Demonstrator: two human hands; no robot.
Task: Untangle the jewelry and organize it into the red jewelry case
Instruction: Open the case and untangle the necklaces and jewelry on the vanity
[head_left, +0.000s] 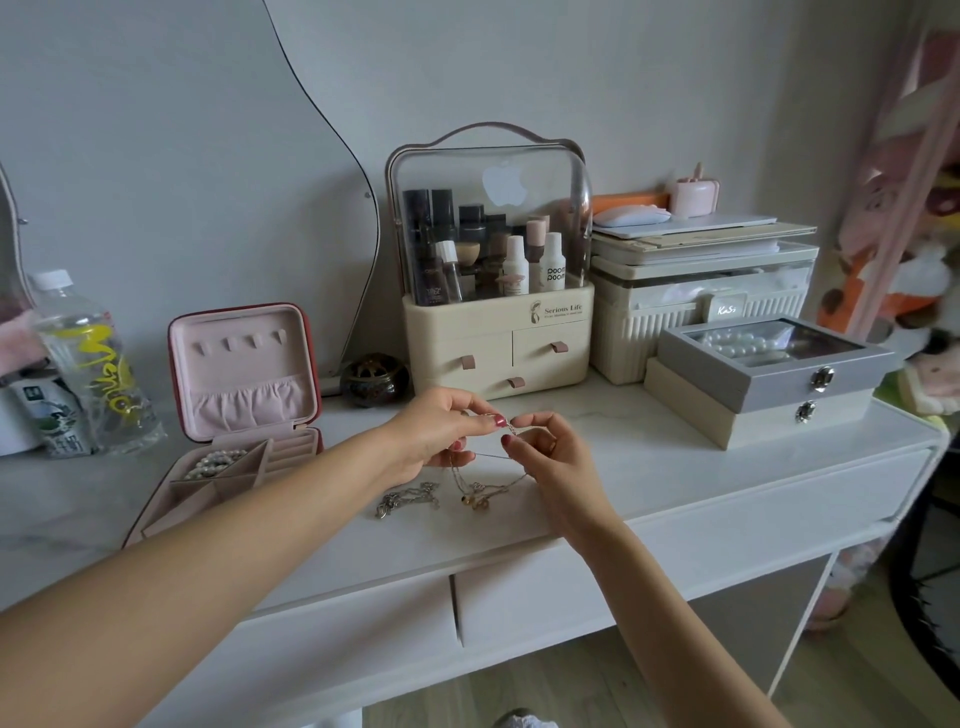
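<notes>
Plain grey wall (519, 62), white dressing table (675, 499) with drawers, wavy-edged mirror (156, 156), wooden floor (597, 691)

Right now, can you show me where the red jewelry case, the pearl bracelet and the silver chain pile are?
red jewelry case (243, 358): head view, on the pink lining of its open lid.
pearl bracelet (214, 462): head view, on the beads in a compartment.
silver chain pile (408, 499): head view, on the tangle's middle.

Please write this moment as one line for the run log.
left hand: pinches gold chain | right hand: pinches same chain | silver chain: on table | red jewelry case: open, pearls inside
</notes>
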